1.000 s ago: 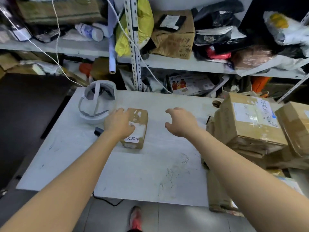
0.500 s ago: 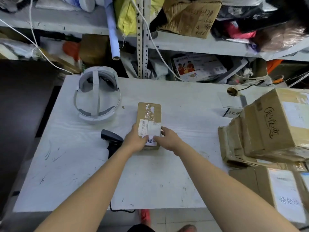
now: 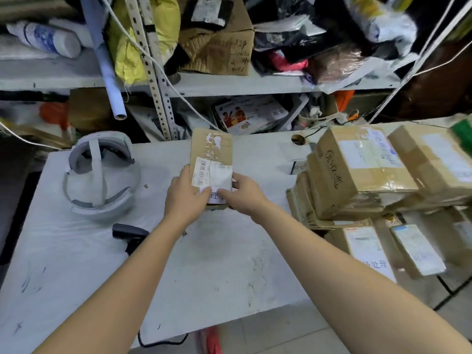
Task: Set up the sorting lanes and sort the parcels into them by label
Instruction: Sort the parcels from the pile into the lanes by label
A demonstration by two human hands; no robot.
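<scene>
Messy shelving (image 3: 229, 84) sits behind a white table (image 3: 76, 264). Using the small parcel (image 3: 212, 146) as the anchor: far left of it is a grey headset (image 3: 99, 175), then a black scanner (image 3: 130, 235), left and nearer the table's front edge, probably parked out of the sorting space. The left hand (image 3: 185, 194) curls round the parcel's left edge, thumb on the label. The parcel's mid-table, label up, I'd guess for reading. The right hand (image 3: 241, 192) pinches its near right corner. Well to its right, a pile of boxes (image 3: 357, 175) looks unsorted.

White table (image 3: 204, 264); headset (image 3: 99, 175) and black scanner (image 3: 130, 235) at left; stacked parcels (image 3: 357, 175) at right
</scene>
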